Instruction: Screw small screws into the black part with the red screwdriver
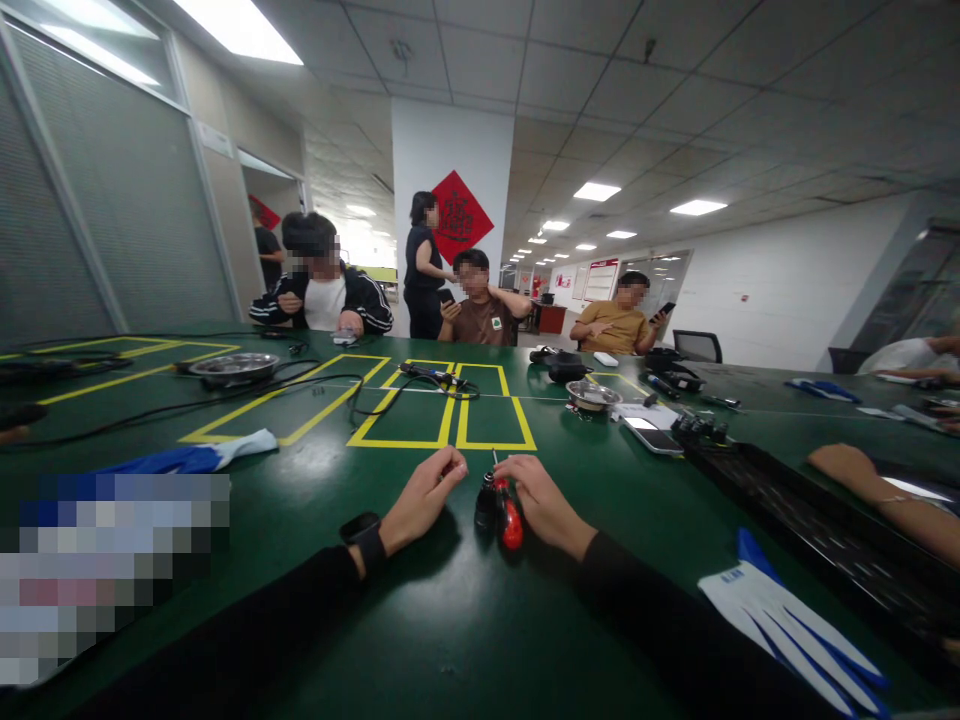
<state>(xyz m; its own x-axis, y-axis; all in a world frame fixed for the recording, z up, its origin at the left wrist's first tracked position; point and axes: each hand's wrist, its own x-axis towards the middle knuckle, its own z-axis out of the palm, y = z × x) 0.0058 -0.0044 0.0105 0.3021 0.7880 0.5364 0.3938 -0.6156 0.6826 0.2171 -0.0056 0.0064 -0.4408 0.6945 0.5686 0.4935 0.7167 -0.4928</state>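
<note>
My left hand (429, 490), with a dark band on its wrist, is just above the green table, its fingers curled together. I see nothing in it. Between my hands, side by side, are a black-handled tool (486, 508) and a red-and-black screwdriver (511, 524), both pointing away from me. My right hand (546, 500) is beside the screwdriver, with loosely stretched fingers reaching over its upper end. Those fingertips appear to touch it, and they hide part of the shaft. The kind of the black tool is unclear.
Yellow tape rectangles (495, 447) mark the green table (465, 630). A cable (431, 378) crosses them. Metal bowls (234, 368) stand farther back. A blue-and-white glove (787, 620) and long black tray (787, 500) lie right; another person's arm (892, 495) rests beyond. Several people sit opposite.
</note>
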